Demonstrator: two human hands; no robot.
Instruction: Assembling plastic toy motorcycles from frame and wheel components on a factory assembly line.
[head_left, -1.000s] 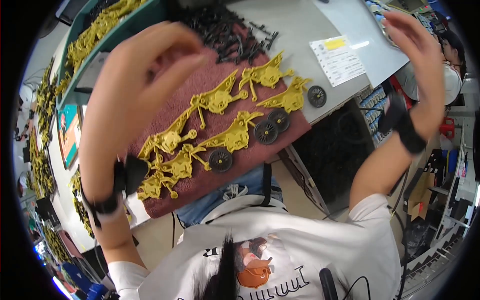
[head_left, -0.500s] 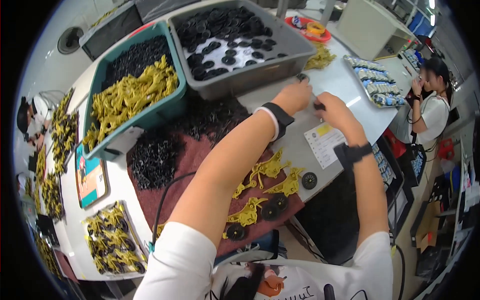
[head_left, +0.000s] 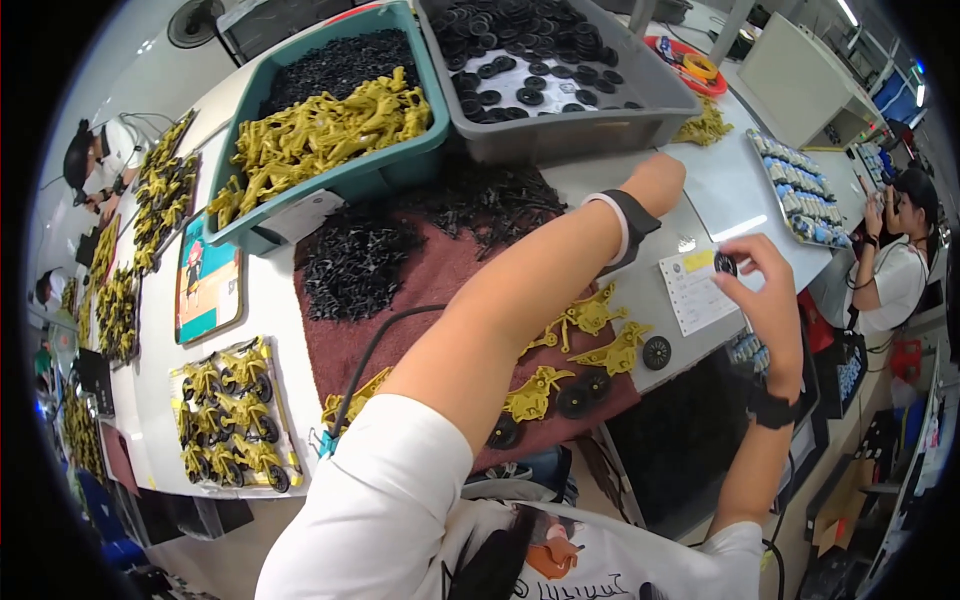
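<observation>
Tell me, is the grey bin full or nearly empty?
Partly full: black wheels cover much of the grey bin, heaped at the back, with bare floor showing near its front.

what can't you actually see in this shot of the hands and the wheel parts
Head view only:
- Left hand: fingers hidden behind its own wrist and the grey plastic bin; grip unreadable.
- Small black round wheel: partly covered by right hand fingertips.
- Yellow plastic motorcycle frames: some hidden under the left forearm.

Two bins (head_left: 640,125), three loose black wheels (head_left: 657,352), one paper slip (head_left: 695,290).
</observation>
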